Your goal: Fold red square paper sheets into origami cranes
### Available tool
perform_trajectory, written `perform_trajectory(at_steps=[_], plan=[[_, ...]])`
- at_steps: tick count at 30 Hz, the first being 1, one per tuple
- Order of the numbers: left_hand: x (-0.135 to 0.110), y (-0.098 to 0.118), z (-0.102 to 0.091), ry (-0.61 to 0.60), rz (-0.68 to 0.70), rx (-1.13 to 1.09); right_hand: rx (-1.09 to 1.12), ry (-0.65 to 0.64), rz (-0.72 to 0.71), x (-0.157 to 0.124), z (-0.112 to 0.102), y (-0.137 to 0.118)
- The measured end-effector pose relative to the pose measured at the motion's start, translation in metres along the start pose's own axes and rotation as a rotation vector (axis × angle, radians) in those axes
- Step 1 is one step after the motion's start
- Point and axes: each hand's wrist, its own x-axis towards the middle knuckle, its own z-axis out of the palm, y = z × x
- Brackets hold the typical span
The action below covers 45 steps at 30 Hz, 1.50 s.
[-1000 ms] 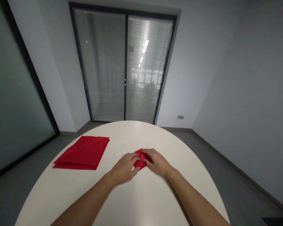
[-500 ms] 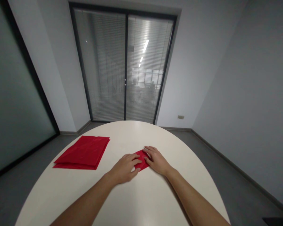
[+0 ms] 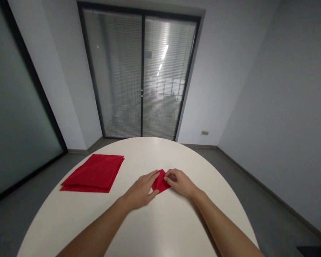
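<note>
A small folded piece of red paper (image 3: pixel 160 183) lies on the white table between my hands. My left hand (image 3: pixel 141 189) rests along its left side, fingers stretched out and thumb apart, touching its edge. At the right side, my right hand (image 3: pixel 179 182) has thumb and forefinger pinched together on the paper's right part, the other fingers curled. Fold lines show on the paper's top face. Part of its edges is hidden under my fingers.
A stack of larger red sheets (image 3: pixel 96 173) lies at the left of the round white table (image 3: pixel 155 228). Beyond the table stand a glass door with blinds (image 3: pixel 163 71) and pale walls. A dark object (image 3: pixel 312 251) shows at the lower right corner.
The fingers of my right hand have gone from spread flat on the paper to a pinch at its right part. My left fingers have drawn closer together and shifted slightly left.
</note>
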Motion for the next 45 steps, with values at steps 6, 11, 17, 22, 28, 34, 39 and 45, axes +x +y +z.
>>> perform_trajectory(at_steps=[6, 11, 17, 22, 28, 34, 39, 45], plan=[[-0.001, -0.003, 0.002, -0.014, -0.018, -0.007, 0.137, -0.109, -0.01, -0.004, -0.006, 0.006], [-0.002, -0.004, 0.003, -0.007, -0.021, -0.019, 0.142, -0.143, -0.023, -0.004, -0.009, 0.008], [-0.002, -0.004, 0.003, -0.007, -0.027, -0.016, 0.17, -0.13, 0.011, -0.004, -0.01, 0.008], [-0.002, -0.005, 0.004, -0.006, -0.033, -0.009, 0.195, -0.152, 0.02, -0.003, -0.011, 0.01], [-0.002, -0.006, 0.006, -0.003, -0.044, -0.019, 0.174, -0.16, -0.007, -0.002, -0.013, 0.012], [-0.003, -0.006, 0.006, -0.007, -0.055, -0.024, -0.009, -0.164, -0.13, -0.002, -0.019, 0.007], [-0.003, -0.008, 0.006, -0.004, -0.062, -0.039, -0.085, -0.163, -0.158, -0.004, -0.022, 0.002], [0.0, -0.005, 0.006, -0.005, -0.087, -0.04, -0.29, -0.195, -0.214, -0.003, -0.02, -0.004]])
